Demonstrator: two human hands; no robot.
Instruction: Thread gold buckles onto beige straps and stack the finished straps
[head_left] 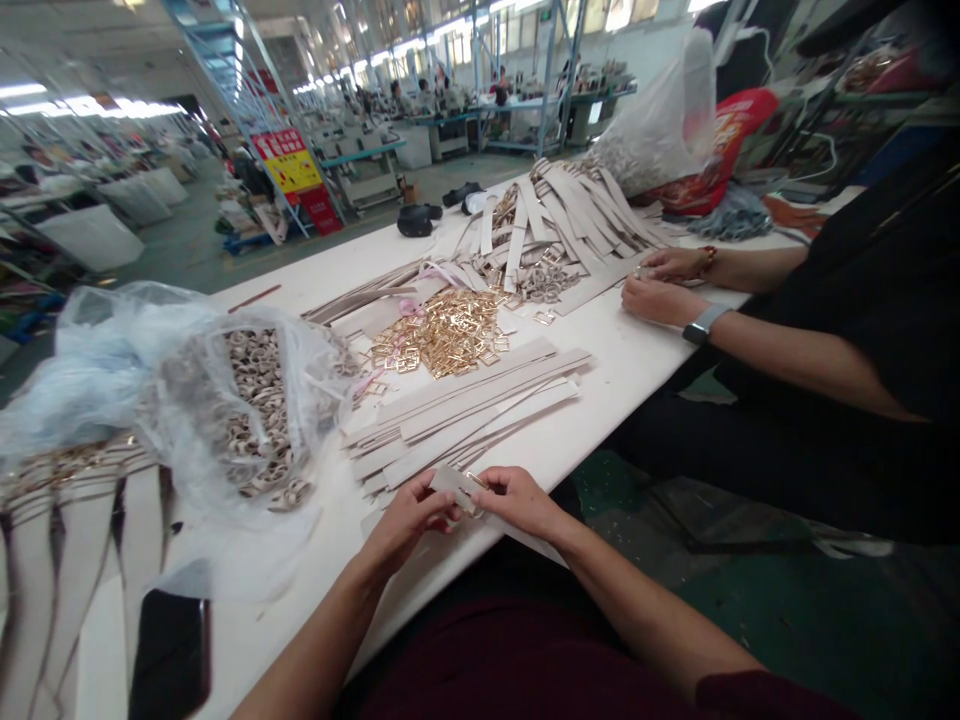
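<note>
Close to the table's front edge, my left hand [411,518] pinches the end of a pale grey belt strap [452,484]. My right hand [519,503] grips a gold buckle [475,481] against that same strap, whose other end hangs below the hand over the edge. Just beyond my hands lies a stack of flat grey straps [472,410]. Behind the stack is a heap of gold buckles [457,330]. My fingers partly cover the buckle, so how far the strap passes through it is hidden.
A clear plastic bag of small grey loops [259,400] sits at left, near a black phone [171,655] and finished-looking straps [101,590]. At right, a co-worker's hands [664,288] work over the table. More straps [574,210] are piled at the back.
</note>
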